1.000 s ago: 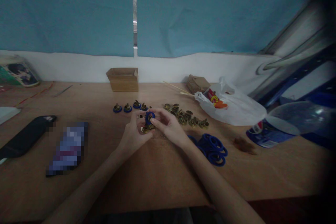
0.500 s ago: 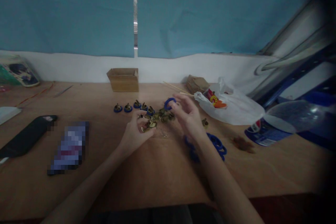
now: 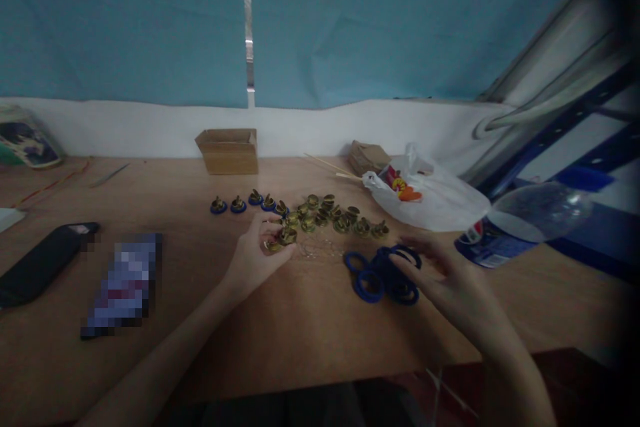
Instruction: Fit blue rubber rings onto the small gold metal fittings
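Observation:
On the tabletop, my left hand (image 3: 255,250) curls its thumb and fingers around a brass-coloured fitting (image 3: 287,236) with a round base. To the right, my right hand (image 3: 445,273) reaches over a loose heap of blue rings (image 3: 370,285). Its thumb and fingers are apart at the heap, and whether they touch a ring is hard to make out. Several more brass fittings (image 3: 343,221) lie scattered between the hands. Beyond my left hand is a row of fittings seated in blue rings (image 3: 238,204), their prongs sticking up.
A small open cardboard box (image 3: 230,153) stands near the wall. Behind on the right are thin sticks (image 3: 333,165), a brown packet (image 3: 369,156) and a white plastic bag (image 3: 435,200). A bottle (image 3: 520,227) is at far right. A black phone (image 3: 47,257) and a blurred packet (image 3: 125,283) lie left.
My right hand has moved right and down from the brass fittings to the heap of blue rings. The ring it pinched up high is no longer distinguishable. My left hand stays around its fitting.

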Demonstrator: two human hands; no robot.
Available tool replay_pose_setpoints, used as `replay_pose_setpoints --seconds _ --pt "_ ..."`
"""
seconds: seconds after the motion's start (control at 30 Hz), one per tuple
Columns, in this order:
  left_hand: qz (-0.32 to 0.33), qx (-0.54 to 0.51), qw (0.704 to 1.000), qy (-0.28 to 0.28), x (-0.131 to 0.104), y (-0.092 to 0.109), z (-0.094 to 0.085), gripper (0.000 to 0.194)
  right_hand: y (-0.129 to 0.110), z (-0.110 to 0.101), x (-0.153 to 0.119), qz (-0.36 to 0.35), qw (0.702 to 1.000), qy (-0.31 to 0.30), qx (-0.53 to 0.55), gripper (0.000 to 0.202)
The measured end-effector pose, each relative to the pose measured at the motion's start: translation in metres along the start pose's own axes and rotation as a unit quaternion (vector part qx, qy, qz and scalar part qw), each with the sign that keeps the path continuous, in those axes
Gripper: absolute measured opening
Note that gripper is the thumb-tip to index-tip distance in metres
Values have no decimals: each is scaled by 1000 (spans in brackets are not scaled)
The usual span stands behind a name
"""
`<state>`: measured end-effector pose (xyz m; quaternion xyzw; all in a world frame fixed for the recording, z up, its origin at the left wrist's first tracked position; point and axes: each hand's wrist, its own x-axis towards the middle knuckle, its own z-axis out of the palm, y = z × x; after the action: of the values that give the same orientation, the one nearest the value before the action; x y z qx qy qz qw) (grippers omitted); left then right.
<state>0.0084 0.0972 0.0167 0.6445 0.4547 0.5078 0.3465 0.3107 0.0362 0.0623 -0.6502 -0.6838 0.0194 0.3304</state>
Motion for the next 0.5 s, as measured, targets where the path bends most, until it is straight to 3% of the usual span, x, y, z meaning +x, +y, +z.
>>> replay_pose_setpoints --seconds 0.33,0.5 --pt "24 -13 1000 3 0 0 2 48 -5 9 -5 -18 1000 -3 -22 40" --pt "75 34 997 13 -1 0 1 49 -32 1 -6 -41 994 86 -46 30"
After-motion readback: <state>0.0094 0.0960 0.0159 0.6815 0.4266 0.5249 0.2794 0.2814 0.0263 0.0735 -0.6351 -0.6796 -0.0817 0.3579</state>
